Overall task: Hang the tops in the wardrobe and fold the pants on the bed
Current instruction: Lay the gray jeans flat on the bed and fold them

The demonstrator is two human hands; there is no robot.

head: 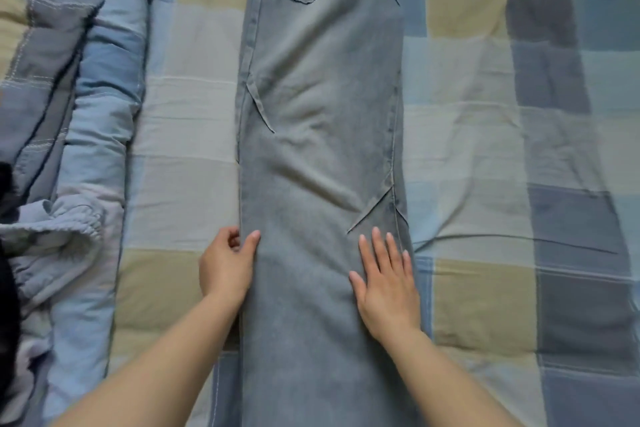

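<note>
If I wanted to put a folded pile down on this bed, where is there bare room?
Bare checked bedsheet lies right of the long grey-blue denim pants, out to the frame's edge. A narrower strip runs between the pants and the rolled blue patchwork quilt. The left side is crowded with the quilt and a crumpled pale blue garment.
</note>
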